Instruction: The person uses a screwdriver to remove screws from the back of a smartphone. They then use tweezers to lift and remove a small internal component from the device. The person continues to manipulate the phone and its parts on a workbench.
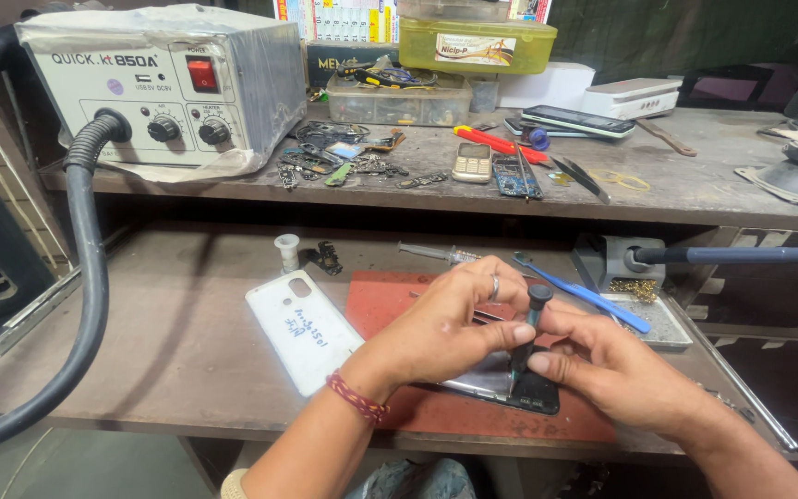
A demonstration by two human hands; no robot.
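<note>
Bench: you work at a worn brown wooden bench (187, 342) with a red mat (390, 300) in the middle of its lower level.
Upper shelf: a raised shelf (695, 185) runs along the back, cluttered with small phones, circuit boards, tweezers and plastic boxes.
Machine: a grey hot-air box (163, 88) with a red switch and two knobs sits at the shelf's left end, and its black ribbed hose (90, 277) curves down past the bench's left edge.
Back cover: a white phone cover (302, 331) lies flat, just beside the mat's left edge.
Blue tool: a blue-handled tool (593, 298) lies on the bench behind your right hand.
Phone: the opened phone (510, 383) lies flat on the mat, under and between both your hands, its dark end showing toward you.
Screwdriver: a black screwdriver (530, 333) stands nearly upright, tip down on the phone.
Left hand: your left hand (445, 328), with a ring and a red thread wristband, rests over the phone, fingers curled, thumb pressed against the screwdriver's shaft.
Right hand: your right hand (602, 365) pinches the screwdriver's lower shaft between thumb and fingertips, closed tight around it.
</note>
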